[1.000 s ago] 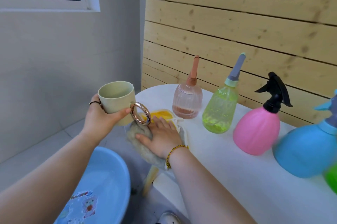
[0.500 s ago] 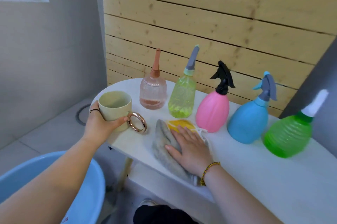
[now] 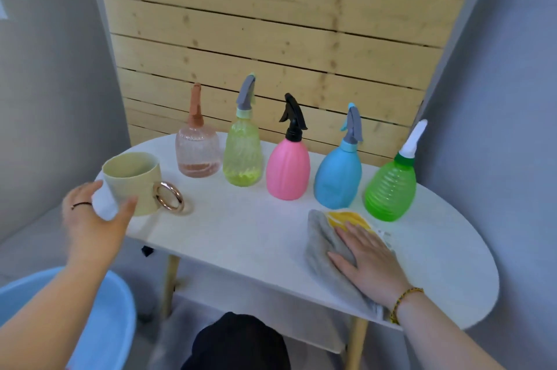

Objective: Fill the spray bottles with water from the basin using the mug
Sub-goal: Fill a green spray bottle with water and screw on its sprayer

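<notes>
Hovering left hand (image 3: 90, 219), fingers spread and gripping nothing, just beside mug (image 3: 132, 181) standing at left end of table (image 3: 241, 234); pressing right hand (image 3: 370, 258) flat, fingers straight, on cloth (image 3: 319, 249) near right; judging mug light, rigid, slippery wet, best gripped round body or ring handle (image 3: 157, 196).

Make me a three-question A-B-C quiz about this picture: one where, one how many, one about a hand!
1. Where is the mug? A. On the floor B. On the table, far left C. On a chair
2. How many spray bottles stand there? A. Three B. Five C. Seven
3. What is the right hand doing? A. Waving B. Squeezing a bottle C. Lying flat on the grey cloth
Answers: B, it stands at the table's left end; B, five stand in a row; C, it lies flat on the cloth.
</notes>
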### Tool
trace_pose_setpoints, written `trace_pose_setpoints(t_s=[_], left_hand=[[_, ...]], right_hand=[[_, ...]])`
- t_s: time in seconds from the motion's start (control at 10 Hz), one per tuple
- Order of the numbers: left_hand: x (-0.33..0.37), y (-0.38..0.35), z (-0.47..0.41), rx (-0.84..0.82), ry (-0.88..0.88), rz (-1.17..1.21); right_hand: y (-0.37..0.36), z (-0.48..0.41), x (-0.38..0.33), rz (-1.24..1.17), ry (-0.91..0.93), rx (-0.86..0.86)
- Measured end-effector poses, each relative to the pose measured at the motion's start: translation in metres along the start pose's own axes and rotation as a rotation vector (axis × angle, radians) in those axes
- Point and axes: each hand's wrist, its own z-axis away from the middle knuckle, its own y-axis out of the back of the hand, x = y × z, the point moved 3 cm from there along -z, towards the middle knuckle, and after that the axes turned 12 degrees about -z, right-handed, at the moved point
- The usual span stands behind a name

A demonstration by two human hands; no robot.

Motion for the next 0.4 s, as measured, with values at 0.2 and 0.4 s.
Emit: trace_pose_setpoints(t_s=[0.2,0.4], left_hand=[[0.048,-0.014,0.034,-0.126,-0.126,-0.021],[0.074,-0.037,0.065,-0.251,-0.275,-0.12]], right_hand=[[0.02,0.032,0.05,-0.008,-0.089,0.024],[0.036,0.045,0.072,-0.05,-0.183,-0.006]])
